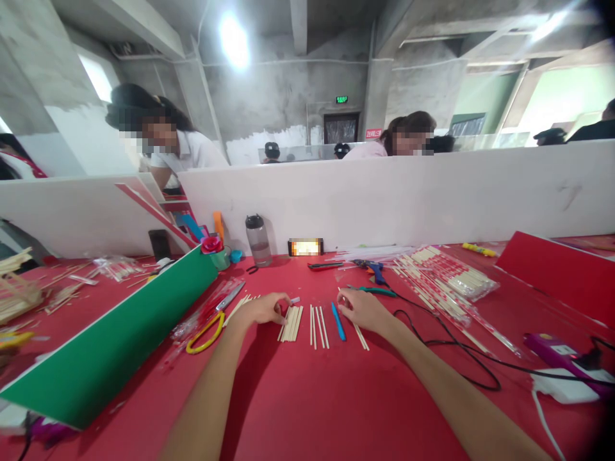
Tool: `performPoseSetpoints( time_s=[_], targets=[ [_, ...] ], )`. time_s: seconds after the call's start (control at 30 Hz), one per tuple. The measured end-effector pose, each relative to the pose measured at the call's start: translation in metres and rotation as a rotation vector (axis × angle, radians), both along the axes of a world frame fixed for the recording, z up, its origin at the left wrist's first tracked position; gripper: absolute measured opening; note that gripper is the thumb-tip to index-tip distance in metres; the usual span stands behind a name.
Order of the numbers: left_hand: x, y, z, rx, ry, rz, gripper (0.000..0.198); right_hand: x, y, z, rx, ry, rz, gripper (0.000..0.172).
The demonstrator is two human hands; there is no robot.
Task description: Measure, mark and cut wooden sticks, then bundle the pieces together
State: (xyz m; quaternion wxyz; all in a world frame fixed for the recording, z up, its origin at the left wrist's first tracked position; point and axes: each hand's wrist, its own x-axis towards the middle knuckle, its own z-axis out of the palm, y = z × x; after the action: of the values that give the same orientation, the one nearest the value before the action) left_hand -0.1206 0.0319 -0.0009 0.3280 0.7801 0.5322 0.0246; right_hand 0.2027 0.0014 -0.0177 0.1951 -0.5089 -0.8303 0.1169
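My left hand [267, 308] is at the upper left edge of a row of short wooden sticks [291, 324] lying side by side on the red table. Its fingers are curved, with the thumb and forefinger apart. My right hand [358, 307] is closed, its fingertips bent together over thin wooden sticks [360, 337] whose lower ends show below it. Between the hands lie several spaced sticks [319, 326] and a blue pen [339, 322]. Part of what the right fingers grip is hidden.
Yellow-handled scissors [205, 333] and a green board [120, 339] lie to the left. A water bottle [258, 242] and a lit phone [306, 247] stand at the white partition [384, 192]. Rightward are a glue gun [375, 270], its black cable, bagged sticks [451, 275] and a red board [562, 275].
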Motion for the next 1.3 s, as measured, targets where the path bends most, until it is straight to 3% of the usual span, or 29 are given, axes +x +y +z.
performPoseSetpoints(
  time_s=[0.2, 0.43, 0.6, 0.8, 0.97, 1.1, 1.17, 1.3],
  targets=[
    [0.012, -0.008, 0.006, 0.035, 0.054, 0.057, 0.052, -0.001, 0.000, -0.001, 0.006, -0.008, 0.007, 0.015],
    [0.038, -0.020, 0.012, 0.145, 0.278, 0.243, 0.043, -0.002, -0.001, 0.003, 0.011, -0.015, 0.002, 0.015],
    [0.048, -0.025, 0.017, 0.145, 0.315, 0.247, 0.027, -0.003, -0.003, 0.006, 0.009, -0.026, -0.009, 0.015],
    [0.048, -0.020, 0.013, 0.075, 0.281, 0.216, 0.006, -0.003, -0.002, 0.007, 0.010, -0.028, -0.011, 0.015],
    [0.039, -0.012, 0.007, -0.038, 0.163, 0.194, 0.002, -0.003, -0.004, 0.007, 0.027, -0.009, 0.002, 0.013],
    [0.029, -0.012, 0.014, -0.061, 0.053, 0.198, 0.007, -0.005, -0.006, 0.009, 0.042, 0.064, 0.011, 0.012],
    [0.029, -0.015, 0.022, -0.052, -0.096, 0.177, 0.012, -0.007, -0.007, 0.011, 0.019, 0.176, 0.038, 0.013],
    [0.049, -0.026, 0.035, -0.084, -0.578, 0.100, 0.025, -0.016, -0.010, 0.017, -0.149, 0.563, 0.151, 0.023]
  ],
)
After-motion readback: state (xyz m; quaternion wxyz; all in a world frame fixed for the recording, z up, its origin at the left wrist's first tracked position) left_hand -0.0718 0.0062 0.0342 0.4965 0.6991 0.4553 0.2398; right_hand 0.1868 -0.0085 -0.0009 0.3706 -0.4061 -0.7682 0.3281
